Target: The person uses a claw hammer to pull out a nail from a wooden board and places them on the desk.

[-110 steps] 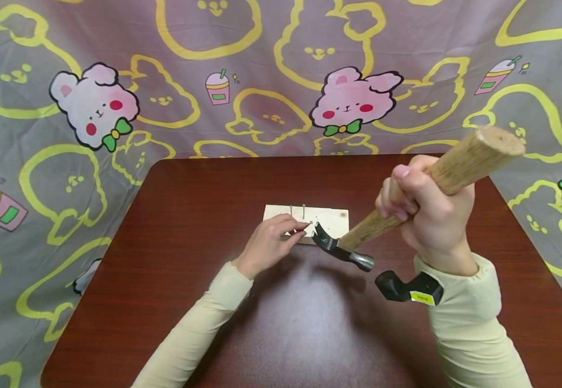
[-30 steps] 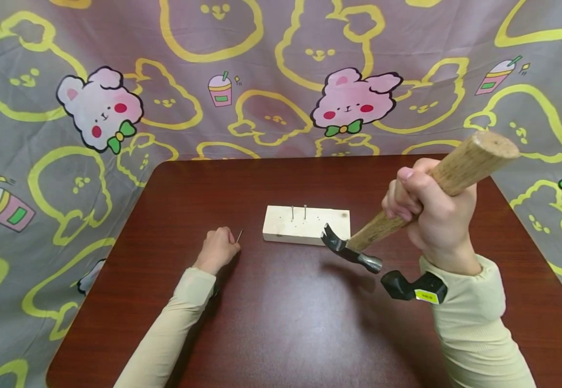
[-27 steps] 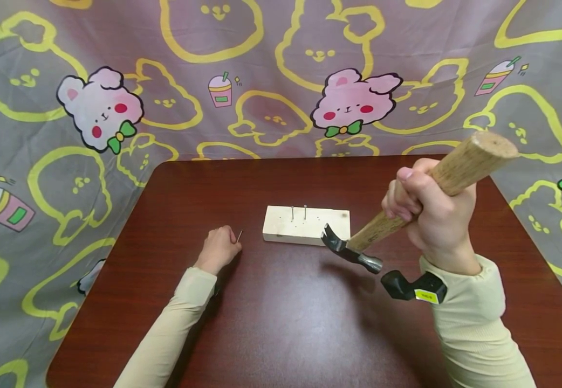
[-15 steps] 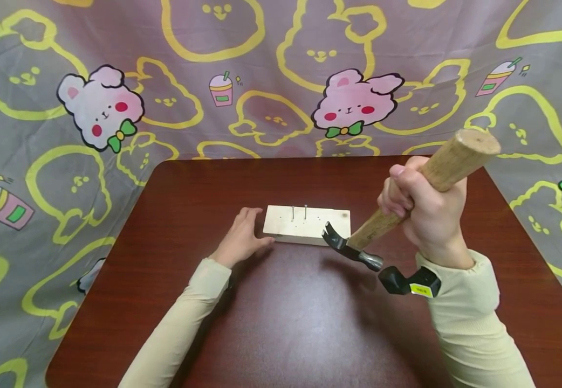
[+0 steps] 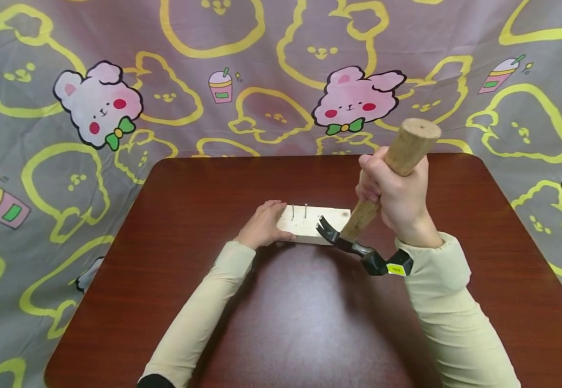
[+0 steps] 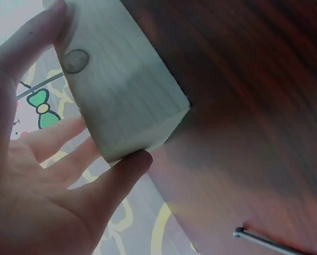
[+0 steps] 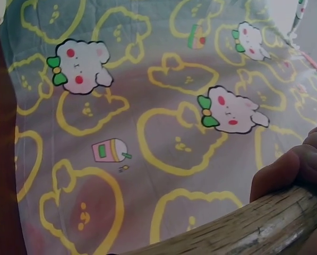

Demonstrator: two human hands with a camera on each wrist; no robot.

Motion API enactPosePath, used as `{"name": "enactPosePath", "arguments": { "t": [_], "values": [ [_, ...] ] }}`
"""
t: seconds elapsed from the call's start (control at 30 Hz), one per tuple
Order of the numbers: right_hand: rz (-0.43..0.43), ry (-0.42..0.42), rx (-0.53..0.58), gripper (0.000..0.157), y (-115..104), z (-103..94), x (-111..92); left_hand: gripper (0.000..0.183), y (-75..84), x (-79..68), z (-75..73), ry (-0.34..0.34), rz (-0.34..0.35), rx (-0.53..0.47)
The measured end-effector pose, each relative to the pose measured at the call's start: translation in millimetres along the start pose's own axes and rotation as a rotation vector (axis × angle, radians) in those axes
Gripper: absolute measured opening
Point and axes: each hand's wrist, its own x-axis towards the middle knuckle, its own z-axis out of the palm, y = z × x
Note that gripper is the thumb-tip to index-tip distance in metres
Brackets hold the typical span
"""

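A pale wooden block [image 5: 334, 216] lies on the table with two nails standing upright in it, a left nail [image 5: 293, 213] and a right nail [image 5: 305, 212]. My left hand [image 5: 262, 225] grips the block's left end, thumb along the near side and fingers at the far side. The left wrist view has the block [image 6: 129, 79] close up between thumb and fingers. With my right hand [image 5: 399, 196] I hold a claw hammer [image 5: 358, 218] by its wooden handle, butt end up. Its claw overlaps the block's near edge. A loose nail [image 6: 264, 243] lies on the tabletop.
The dark red-brown table [image 5: 189, 188] has rounded far corners. Behind and beside it hangs a patterned curtain [image 5: 261, 54] with rabbit faces. A black wrist camera [image 5: 378, 264] sits on the right wrist, close to the hammer head.
My left hand has gone from a nail at the block to the table at the left, let that nail go, and taken hold of the block. The hammer has swung left and more upright.
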Motion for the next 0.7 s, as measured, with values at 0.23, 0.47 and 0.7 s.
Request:
{"name": "enactPosePath", "arguments": {
  "t": [0.23,0.47,0.7],
  "values": [
    [0.086,0.017,-0.065,0.029,11,4.5,15,0.091,7.4,-0.5,4.0,0.023,-0.031,0.037],
    [0.155,-0.037,-0.169,0.027,18,6.6,32,0.088,17.4,-4.6,13.0,0.06,-0.036,0.08],
    [0.221,-0.073,-0.212,0.031,27,11.8,47,0.083,20.4,-3.4,12.0,0.068,-0.018,0.151]
  ]
}}
